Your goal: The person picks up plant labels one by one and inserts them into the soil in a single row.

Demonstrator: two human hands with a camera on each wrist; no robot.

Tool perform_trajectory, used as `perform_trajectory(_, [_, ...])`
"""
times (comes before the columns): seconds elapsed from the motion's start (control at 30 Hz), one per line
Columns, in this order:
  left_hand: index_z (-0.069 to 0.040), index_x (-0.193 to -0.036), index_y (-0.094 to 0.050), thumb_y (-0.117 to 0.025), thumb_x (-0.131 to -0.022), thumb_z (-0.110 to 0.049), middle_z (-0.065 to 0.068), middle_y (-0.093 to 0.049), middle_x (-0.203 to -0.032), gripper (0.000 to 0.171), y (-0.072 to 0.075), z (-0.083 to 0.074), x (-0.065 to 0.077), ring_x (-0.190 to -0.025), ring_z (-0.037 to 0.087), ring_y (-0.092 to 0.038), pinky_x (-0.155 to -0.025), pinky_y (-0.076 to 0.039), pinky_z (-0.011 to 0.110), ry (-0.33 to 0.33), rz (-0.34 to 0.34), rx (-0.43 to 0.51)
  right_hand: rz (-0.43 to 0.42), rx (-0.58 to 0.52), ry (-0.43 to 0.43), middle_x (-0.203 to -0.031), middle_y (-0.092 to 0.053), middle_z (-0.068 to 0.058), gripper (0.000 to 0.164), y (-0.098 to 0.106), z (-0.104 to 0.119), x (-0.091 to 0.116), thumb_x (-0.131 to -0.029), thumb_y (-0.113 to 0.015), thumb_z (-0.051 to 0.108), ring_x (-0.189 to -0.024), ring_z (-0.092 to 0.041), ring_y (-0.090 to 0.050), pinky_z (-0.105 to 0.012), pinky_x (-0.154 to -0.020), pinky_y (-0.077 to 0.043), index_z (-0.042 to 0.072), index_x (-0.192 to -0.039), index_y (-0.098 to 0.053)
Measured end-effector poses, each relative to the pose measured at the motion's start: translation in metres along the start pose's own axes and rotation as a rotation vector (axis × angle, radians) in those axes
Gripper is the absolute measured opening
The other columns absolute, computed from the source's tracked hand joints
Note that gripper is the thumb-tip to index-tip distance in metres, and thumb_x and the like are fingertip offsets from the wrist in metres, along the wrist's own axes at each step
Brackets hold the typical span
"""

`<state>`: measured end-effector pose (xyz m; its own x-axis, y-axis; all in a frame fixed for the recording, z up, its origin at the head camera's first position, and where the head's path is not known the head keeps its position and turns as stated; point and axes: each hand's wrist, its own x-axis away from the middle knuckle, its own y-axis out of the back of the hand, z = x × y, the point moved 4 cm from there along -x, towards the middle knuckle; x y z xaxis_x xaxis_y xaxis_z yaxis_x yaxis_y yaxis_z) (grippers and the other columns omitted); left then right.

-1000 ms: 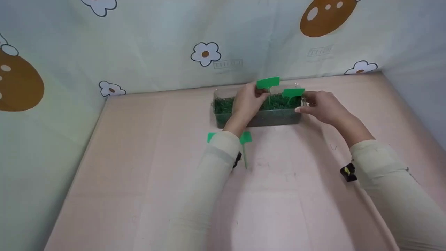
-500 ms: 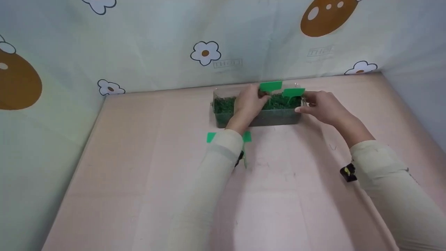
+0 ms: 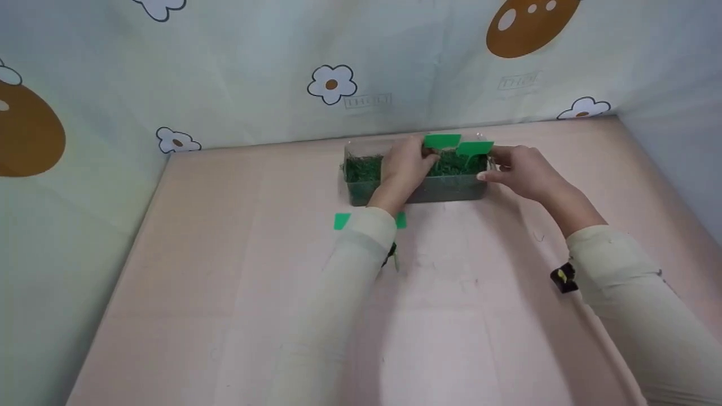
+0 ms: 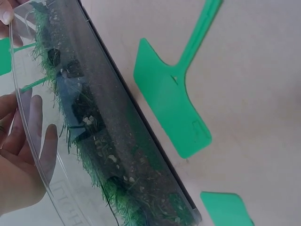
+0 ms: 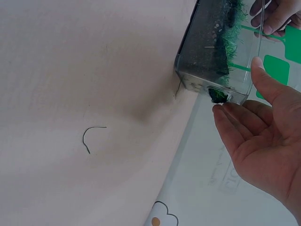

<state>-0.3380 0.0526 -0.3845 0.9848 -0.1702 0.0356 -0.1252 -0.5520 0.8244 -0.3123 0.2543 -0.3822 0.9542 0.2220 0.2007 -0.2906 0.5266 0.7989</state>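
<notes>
At left, two loose green plant labels (image 4: 171, 110) lie on the pink table (image 3: 197, 254), partly behind the sleeve. Beyond them sits a clear plastic planter box (image 3: 445, 190), dark soil and shaggy green grass (image 3: 361, 168) showing through its walls. There the left hand (image 3: 406, 163) pinches a held label (image 3: 443, 140) by its thin stem, fingers nearly closed; its flat, slanted head is lower than a moment ago, so the stem seems deeper in the grass. Just right stands another label (image 3: 475, 148). The right hand (image 3: 524, 172), thumb and fingers partly curled, grips the box's end.
</notes>
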Motion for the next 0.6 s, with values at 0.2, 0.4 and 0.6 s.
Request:
perform_trajectory(0.2, [-0.023,-0.11,-0.066,-0.062,-0.099,-0.034,-0.005,-0.07,-0.108,0.016,0.0022,-0.0027,-0.0024,-0.094,0.01,-0.066,-0.083,-0.055,0.029,-0.019,-0.019,0.0,0.004,-0.004,-0.014,-0.151,-0.046,-0.024,0.062,0.0007,-0.0007,0.0008,-0.098,-0.066,0.028,-0.141,-0.045,-0.042,-0.057,-0.113,-0.037,0.004,-0.15,-0.043])
perform_trajectory(0.4, [-0.023,-0.107,-0.066,-0.062,-0.099,-0.033,-0.005,-0.069,-0.102,0.013,-0.0023,0.0004,-0.0032,-0.086,0.01,-0.063,-0.074,-0.053,0.029,-0.007,-0.003,-0.026,-0.007,0.004,-0.003,-0.151,-0.047,-0.024,0.06,0.0003,-0.0004,0.0012,-0.098,-0.065,0.027,-0.14,-0.045,-0.042,-0.057,-0.113,-0.037,0.004,-0.149,-0.044])
perform_trajectory(0.6, [-0.022,-0.106,-0.066,-0.061,-0.1,-0.032,-0.003,-0.069,-0.097,0.013,-0.0041,0.0032,-0.0031,-0.078,0.01,-0.06,-0.065,-0.046,0.026,-0.014,0.005,-0.032,-0.015,0.013,0.007,-0.149,-0.048,-0.024,0.058,0.0005,0.0009,0.0007,-0.097,-0.066,0.025,-0.138,-0.045,-0.045,-0.056,-0.112,-0.039,0.004,-0.148,-0.046])
